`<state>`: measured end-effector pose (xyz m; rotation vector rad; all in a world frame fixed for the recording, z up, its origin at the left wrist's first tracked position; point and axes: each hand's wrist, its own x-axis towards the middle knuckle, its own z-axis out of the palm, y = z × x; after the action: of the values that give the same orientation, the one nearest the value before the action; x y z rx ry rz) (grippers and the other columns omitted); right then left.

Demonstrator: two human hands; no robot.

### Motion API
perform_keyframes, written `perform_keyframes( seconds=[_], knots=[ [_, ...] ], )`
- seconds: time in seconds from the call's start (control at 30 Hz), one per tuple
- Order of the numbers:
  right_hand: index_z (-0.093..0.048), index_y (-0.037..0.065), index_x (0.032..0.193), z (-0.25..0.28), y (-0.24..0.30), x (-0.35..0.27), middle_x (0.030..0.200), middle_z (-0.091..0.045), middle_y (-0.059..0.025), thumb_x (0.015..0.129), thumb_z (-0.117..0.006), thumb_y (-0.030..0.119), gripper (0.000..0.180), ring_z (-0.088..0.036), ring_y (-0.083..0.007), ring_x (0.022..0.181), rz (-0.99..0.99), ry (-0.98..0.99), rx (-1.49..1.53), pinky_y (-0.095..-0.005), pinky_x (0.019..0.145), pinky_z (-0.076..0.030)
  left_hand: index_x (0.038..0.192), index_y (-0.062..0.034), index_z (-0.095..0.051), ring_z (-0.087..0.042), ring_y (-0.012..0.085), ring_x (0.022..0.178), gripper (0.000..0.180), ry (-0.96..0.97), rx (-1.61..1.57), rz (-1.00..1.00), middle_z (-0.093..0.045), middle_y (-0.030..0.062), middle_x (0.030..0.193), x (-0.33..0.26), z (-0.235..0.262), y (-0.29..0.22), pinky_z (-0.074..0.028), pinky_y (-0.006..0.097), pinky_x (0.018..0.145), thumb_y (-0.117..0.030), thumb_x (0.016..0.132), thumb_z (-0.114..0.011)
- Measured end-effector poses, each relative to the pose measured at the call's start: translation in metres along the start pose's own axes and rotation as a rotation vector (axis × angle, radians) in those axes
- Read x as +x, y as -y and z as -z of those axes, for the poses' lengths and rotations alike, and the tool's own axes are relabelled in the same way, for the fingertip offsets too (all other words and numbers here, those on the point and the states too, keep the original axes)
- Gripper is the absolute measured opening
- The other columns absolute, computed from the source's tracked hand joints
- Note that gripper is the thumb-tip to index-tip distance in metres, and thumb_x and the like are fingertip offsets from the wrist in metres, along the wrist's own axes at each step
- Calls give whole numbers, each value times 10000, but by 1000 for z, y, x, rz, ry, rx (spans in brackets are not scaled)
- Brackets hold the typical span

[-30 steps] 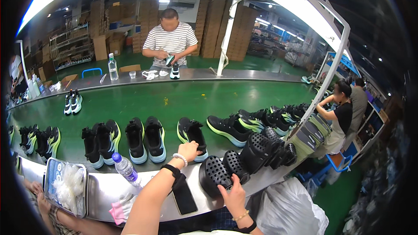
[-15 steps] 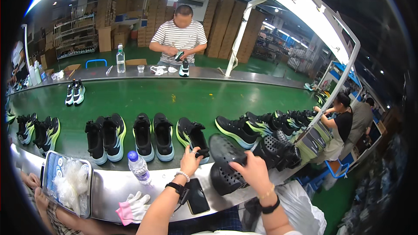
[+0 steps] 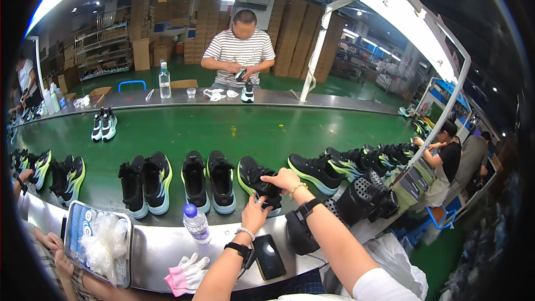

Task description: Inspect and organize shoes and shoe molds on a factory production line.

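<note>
A black sneaker [image 3: 251, 170] with a lime and pale-blue sole stands on the green belt, toe away from me. My left hand [image 3: 254, 213] pinches its heel from the near side. My right hand [image 3: 287, 180] reaches across to its opening, fingers closed at the tongue and collar. Dark material between my hands blends together, so I cannot tell whether anything sits inside the shoe. Under my right forearm is a black plastic shoe form [image 3: 301, 237]; farther right lie more black perforated forms [image 3: 362, 200]. Another black sneaker [image 3: 312, 171] stands right of my right hand.
Several sneakers line the green belt [image 3: 184, 128]. On the metal ledge are a water bottle [image 3: 196, 226], phone [image 3: 271, 257], pink-and-white gloves [image 3: 188, 274] and a tray of clear plastic [image 3: 129, 245]. A co-worker [image 3: 239, 50] handles a shoe opposite; others sit left and right.
My right hand has moved left from a black perforated plastic form to the sneaker's opening. My left hand stays at the heel. The whole view has shifted slightly.
</note>
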<state>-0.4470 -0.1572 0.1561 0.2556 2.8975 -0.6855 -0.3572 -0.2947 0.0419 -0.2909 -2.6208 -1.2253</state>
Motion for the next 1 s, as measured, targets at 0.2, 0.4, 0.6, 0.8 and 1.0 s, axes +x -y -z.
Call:
perform_keyframes(
  seconds=[0.2,0.4,0.6,0.8,1.0],
  knots=[
    [-708,-71,796,7,9,14,723,-699,-169,681,-801,478,568,-697,-260,598,45,119,2,-335,573,-576,1190,-213,-606,-583,401,1104,392,29,9,28,-473,202,1362,-1,4,3,-507,458,878,-329,827,-695],
    [-724,21,865,-46,22,9,901,-713,-176,659,-826,349,400,-705,-312,867,111,-210,-184,-387,779,-579,1174,-213,-604,-592,401,1088,360,9,4,-3,-476,192,1369,-4,9,4,-512,459,865,-306,836,-687],
    [-719,20,909,-92,26,21,923,-703,-196,780,-649,211,241,-695,-325,894,124,-223,-231,-407,804,-565,1215,-143,-599,-618,404,1022,417,31,16,47,-461,168,1402,-5,14,8,-503,457,869,-288,835,-692],
    [-714,28,955,-113,21,47,970,-694,-211,836,-576,252,289,-682,-357,922,113,-178,-69,-425,828,-553,1212,-157,-588,-608,419,1037,407,30,-23,-6,-447,185,1401,-5,10,18,-506,472,859,-262,836,-700],
    [-712,52,1064,-150,15,94,1135,-665,-186,868,-539,203,302,-651,-320,1050,90,-49,-183,-399,897,-523,1219,-138,-580,-578,435,1096,417,43,-26,11,-434,192,1423,-6,12,26,-494,482,897,-146,820,-702]
  ],
)
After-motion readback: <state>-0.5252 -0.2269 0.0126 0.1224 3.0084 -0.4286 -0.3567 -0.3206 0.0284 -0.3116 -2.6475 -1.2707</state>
